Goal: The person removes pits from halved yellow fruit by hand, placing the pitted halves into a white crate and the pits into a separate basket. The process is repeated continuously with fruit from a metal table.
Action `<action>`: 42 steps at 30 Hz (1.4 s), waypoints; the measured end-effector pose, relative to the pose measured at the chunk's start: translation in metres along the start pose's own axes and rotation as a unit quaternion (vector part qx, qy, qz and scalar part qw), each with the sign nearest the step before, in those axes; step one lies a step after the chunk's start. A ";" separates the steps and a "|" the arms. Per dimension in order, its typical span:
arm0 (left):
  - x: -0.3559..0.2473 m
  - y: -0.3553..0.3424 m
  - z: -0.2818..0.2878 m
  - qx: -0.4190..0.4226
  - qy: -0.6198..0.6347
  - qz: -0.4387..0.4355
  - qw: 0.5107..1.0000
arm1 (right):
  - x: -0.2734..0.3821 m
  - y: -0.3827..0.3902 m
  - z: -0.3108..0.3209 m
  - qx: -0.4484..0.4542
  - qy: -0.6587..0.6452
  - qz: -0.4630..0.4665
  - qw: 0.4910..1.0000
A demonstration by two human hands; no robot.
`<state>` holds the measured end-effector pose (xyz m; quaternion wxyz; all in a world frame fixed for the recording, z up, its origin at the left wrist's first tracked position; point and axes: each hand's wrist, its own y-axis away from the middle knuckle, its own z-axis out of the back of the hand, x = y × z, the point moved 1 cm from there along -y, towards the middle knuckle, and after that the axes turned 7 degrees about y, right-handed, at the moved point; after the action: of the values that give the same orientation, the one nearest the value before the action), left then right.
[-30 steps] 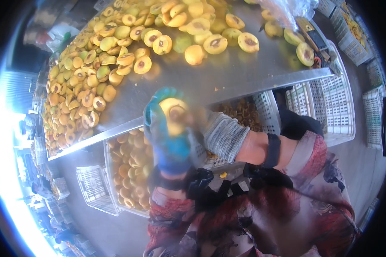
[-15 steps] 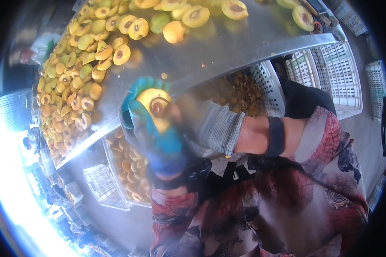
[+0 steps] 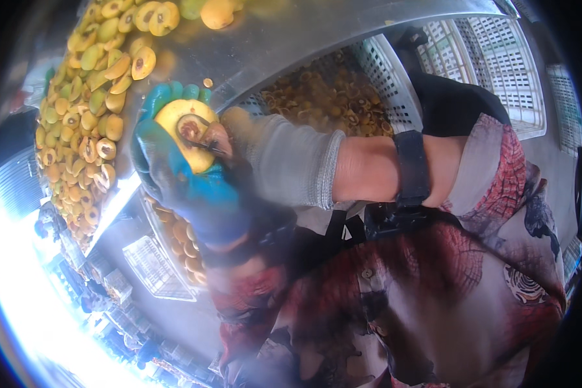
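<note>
My left hand, in a blue glove, holds a yellow halved fruit with its cut face up and a brown pit hollow in the middle. My right hand, in a grey knit glove, presses a small dark metal tool into that hollow. Both hands are close to my chest, just below the edge of the metal table. Many more halved yellow fruits lie heaped on the table at the left.
A white plastic crate under the table holds brown pits and scraps. Another crate below my hands holds fruit halves. Empty white crates stand at the right, and a small one sits on the floor.
The view has swung down and closer. My hands have come nearer with the fruit half, and the tool now sits in the pit hollow.
</note>
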<state>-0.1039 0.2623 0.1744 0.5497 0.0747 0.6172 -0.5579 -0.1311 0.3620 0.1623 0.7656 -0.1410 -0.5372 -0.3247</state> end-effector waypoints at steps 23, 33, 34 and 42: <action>0.022 0.002 0.001 0.081 0.198 0.057 0.975 | -0.001 0.005 0.013 0.198 -0.194 -0.112 0.954; 0.023 0.003 -0.005 0.060 0.272 0.120 0.953 | -0.003 0.009 0.016 0.236 -0.250 -0.178 0.922; 0.023 0.003 -0.007 0.051 0.281 0.146 0.947 | -0.004 0.009 0.016 0.233 -0.250 -0.187 0.921; 0.048 0.006 0.025 0.040 0.100 0.110 0.988 | 0.001 0.012 0.017 0.257 -0.309 -0.189 0.896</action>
<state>-0.1038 0.2203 0.1396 0.5399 0.2192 0.6342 -0.5081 -0.1360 0.3801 0.1714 0.4950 0.0717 -0.8277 -0.2543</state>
